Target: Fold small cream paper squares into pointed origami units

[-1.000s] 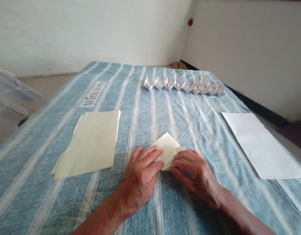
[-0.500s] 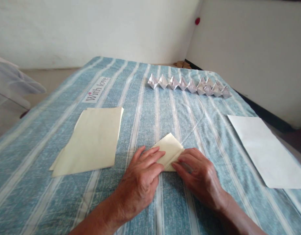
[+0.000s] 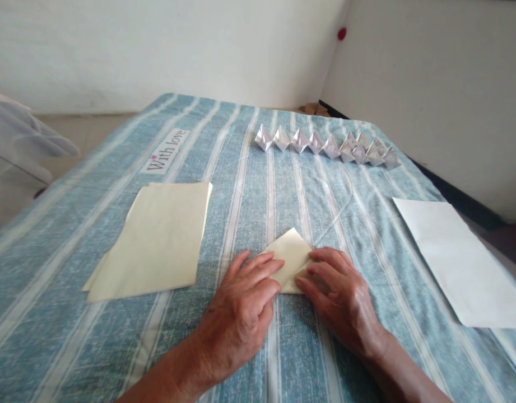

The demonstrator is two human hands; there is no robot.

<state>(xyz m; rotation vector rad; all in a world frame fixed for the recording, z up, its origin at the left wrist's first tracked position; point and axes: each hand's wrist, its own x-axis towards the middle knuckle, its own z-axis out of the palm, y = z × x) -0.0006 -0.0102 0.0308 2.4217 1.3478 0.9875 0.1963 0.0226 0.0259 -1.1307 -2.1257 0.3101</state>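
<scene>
So the cream paper [image 3: 292,252] is folded into a pointy shape, lying flat on the near half of the striped cloth [image 3: 241,212], about midway between its left and right edges. One corner aims at the cloth's far edge, and the bottom side runs straight across. Can't really tell its long axis, since both sides are under fingers.

Left hand [image 3: 245,308] is laid out flattish, fingers slightly spread, holding the left side down. Right hand [image 3: 342,302] is half curled on the right side, thumb apart from the fingers by a slanting crease; can't tell if it's actually pinching anything.

Further out, there's a cream paper stack [image 3: 157,240] toward the left edge, a white sheet [image 3: 455,263] along the right edge, and a row of silvery folded paper pieces [image 3: 331,146] near the far right corner.
</scene>
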